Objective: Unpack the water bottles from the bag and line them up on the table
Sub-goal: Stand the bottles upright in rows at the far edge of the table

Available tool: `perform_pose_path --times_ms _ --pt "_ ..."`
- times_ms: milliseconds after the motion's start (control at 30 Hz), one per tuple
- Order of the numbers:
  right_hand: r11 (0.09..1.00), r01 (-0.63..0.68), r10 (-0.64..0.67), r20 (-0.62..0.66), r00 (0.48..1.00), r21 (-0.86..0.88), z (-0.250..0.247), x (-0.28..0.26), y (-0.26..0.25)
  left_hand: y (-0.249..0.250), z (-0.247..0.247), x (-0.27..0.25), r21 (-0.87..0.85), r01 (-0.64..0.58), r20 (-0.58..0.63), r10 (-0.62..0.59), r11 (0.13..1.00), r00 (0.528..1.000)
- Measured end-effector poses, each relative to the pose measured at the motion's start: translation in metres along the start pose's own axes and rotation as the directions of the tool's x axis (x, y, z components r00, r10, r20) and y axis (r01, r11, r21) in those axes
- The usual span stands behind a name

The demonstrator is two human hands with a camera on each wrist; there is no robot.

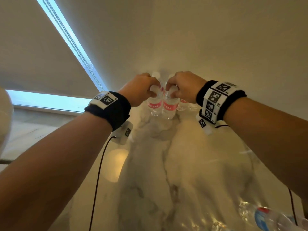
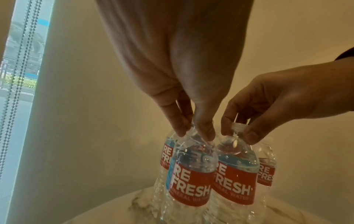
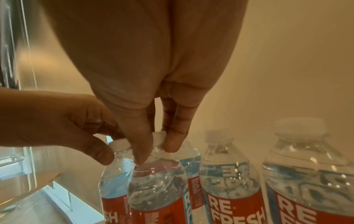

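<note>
I have my left hand (image 1: 141,88) and right hand (image 1: 184,85) each pinching a full, slick bottle (image 2: 191,178) by its cap at the table's (image 1: 150,172) far edge, where necks grip best.

Window blind (image 1: 41,47), beaded cord (image 1: 70,39) (hanging beside), plain wall (image 1: 216,39)

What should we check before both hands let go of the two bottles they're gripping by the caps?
1. Left hand pinches the cap of a clear plastic red-labelled water bottle: ok.
2. Right hand pinches the white cap of the neighbouring bottle: ok.
3. Both bottles upright: ok.
4. Bases resting on the white marble table: cannot tell.
5. Other standing bottles beside them, roughly in line: ok.
6. Clear plastic bag still holds a bottle: not ok, unpacking unfinished.
</note>
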State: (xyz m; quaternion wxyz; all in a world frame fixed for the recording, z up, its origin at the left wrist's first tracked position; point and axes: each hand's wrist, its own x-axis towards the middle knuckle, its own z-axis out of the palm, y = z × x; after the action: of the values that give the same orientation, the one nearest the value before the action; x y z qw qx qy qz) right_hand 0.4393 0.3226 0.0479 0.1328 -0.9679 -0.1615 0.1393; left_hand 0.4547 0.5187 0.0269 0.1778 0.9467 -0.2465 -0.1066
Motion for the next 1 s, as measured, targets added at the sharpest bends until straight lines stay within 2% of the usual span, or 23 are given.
perform_pose_path --times_ms 200,367,467,533,600,700,800,900,1000 --pt "1.0 0.019 -0.019 0.012 1.0 -0.007 0.016 0.006 0.002 -0.008 0.009 0.002 -0.017 0.005 -0.042 -0.006 1.0 0.999" --pt "0.999 -0.021 0.021 0.0 1.0 0.046 0.006 -0.018 0.0 -0.001 0.006 -0.012 -0.038 0.023 -0.061 -0.026 0.999 0.998" --pt "0.996 -0.057 0.059 -0.037 0.998 0.065 -0.006 -0.052 -0.005 0.011 0.004 -0.038 -0.065 0.034 -0.153 -0.043 0.997 0.987" --pt "0.995 -0.06 0.065 -0.056 0.996 0.083 -0.012 -0.087 -0.01 0.028 0.006 -0.064 -0.091 -0.018 -0.221 -0.003 0.996 0.975" --pt "0.99 -0.06 0.067 -0.047 0.997 0.126 -0.012 -0.132 -0.018 0.053 0.011 -0.096 -0.138 -0.086 -0.242 0.05 0.987 0.969" --pt "0.981 -0.079 0.074 0.03 0.997 0.176 0.0 -0.206 -0.03 0.098 0.025 -0.151 -0.189 -0.18 -0.162 0.151 0.965 0.975" --pt "0.973 -0.111 0.088 0.122 0.989 0.2 0.023 -0.28 -0.038 0.146 0.046 -0.209 -0.287 -0.228 0.017 0.243 0.93 0.97" --pt "0.975 -0.153 0.116 0.222 0.968 0.158 0.051 -0.339 -0.04 0.186 0.071 -0.252 -0.358 -0.231 0.2 0.317 0.904 0.927" --pt "0.977 -0.19 0.157 0.277 0.948 0.097 0.072 -0.378 -0.032 0.212 0.098 -0.272 -0.285 -0.272 0.329 0.36 0.919 0.873"
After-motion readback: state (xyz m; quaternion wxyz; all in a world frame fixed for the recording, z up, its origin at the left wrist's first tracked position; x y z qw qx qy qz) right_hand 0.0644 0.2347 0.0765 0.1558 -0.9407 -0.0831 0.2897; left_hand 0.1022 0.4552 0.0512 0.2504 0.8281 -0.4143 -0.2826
